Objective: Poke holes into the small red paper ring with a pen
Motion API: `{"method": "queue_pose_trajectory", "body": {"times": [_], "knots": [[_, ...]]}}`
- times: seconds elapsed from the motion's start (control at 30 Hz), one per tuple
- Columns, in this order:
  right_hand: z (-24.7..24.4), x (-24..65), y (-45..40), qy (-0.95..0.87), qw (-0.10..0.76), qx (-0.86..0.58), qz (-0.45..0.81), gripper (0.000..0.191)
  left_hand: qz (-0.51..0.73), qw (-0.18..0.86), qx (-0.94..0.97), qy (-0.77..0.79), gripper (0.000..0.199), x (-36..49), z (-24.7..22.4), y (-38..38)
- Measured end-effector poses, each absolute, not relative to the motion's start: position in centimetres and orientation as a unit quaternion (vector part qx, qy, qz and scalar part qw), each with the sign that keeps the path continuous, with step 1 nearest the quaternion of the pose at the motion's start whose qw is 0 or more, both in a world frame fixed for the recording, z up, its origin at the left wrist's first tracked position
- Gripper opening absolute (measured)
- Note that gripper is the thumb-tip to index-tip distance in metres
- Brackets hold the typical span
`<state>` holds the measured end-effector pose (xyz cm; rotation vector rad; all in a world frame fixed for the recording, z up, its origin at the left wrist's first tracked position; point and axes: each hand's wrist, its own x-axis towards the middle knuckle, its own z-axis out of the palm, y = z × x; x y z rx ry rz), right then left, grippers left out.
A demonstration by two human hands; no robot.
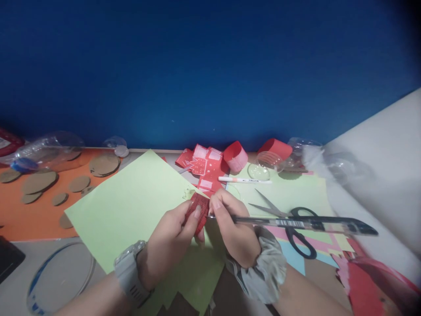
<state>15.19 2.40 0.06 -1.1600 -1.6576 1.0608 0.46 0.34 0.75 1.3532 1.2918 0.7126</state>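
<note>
My left hand (169,235) is closed on a small dark red piece (199,208) with fine lines across its surface; its material is not clear. In my right hand (236,230), pinched near the tip, is a pen (317,224) with a barcode label and a black cap on its far end. The pen tip lies at the right edge of the red piece; I cannot tell if they touch. Beneath both hands is a light green paper sheet (128,202). Black-handled scissors (300,239) lie open behind the pen.
Several cardboard discs (40,182) and a clear plastic bottle (52,151) rest on orange paper (29,219) at left. Red paper strips (213,169), a white marker (245,180) and plastic cups (269,161) line the back. A clear round lid (61,278) lies front left.
</note>
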Motion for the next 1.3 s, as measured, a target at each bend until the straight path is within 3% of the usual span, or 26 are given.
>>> {"method": "queue_pose_trajectory", "body": {"times": [1.3], "knots": [[0.46,15.03,2.41,-0.679,0.398,-0.480,0.388,0.025,0.317,0.529,0.576,0.536,0.035,0.34,0.37,0.35]]}}
